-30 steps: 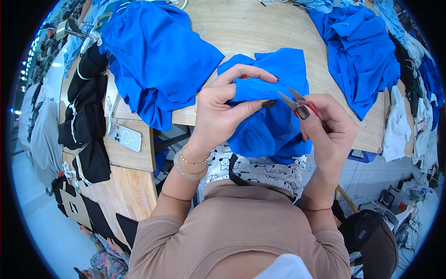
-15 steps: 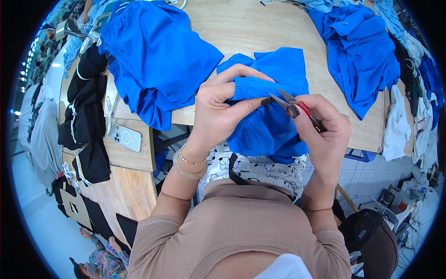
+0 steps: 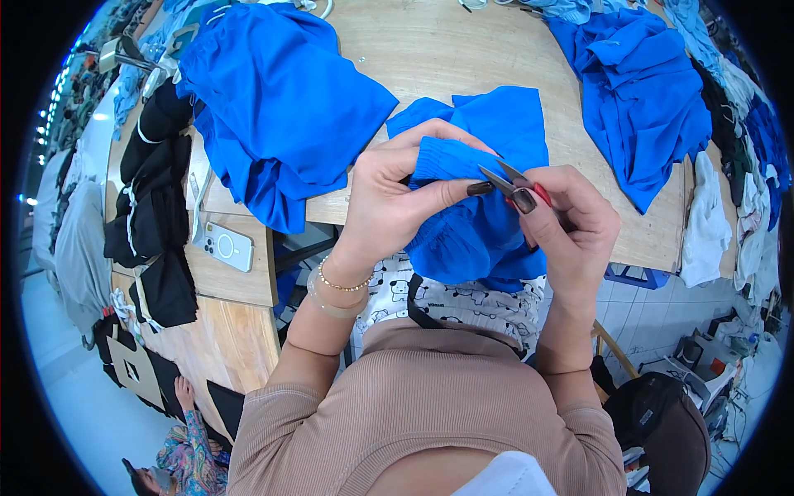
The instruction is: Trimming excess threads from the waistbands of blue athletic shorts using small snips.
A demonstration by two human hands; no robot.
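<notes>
Between the thumb and fingers of my left hand [image 3: 393, 194] is the gathered, elastic-looking edge of a blue garment [image 3: 459, 240]. The rest of that cloth hangs toward my lap and lies over the table edge. My right hand [image 3: 575, 223] grips small thread snips [image 3: 506, 182] with red on the handle. Their pointed blades are parted and aim left, close to my left thumb tip and the gathered edge. Whether a thread lies between the blades is too small to tell.
A blue garment pile [image 3: 281, 107] lies left on the wooden table [image 3: 430, 41], another blue pile [image 3: 641, 99] right. Black cloth bundles [image 3: 157, 198] and a phone [image 3: 227, 245] are at the left. White cloth [image 3: 705, 223] hangs at the right edge. Another person [image 3: 194, 455] sits lower left.
My right hand and the snips have shifted slightly left and down, the handle turning. My left thumb has moved toward the blades. The other person's arm has reached forward.
</notes>
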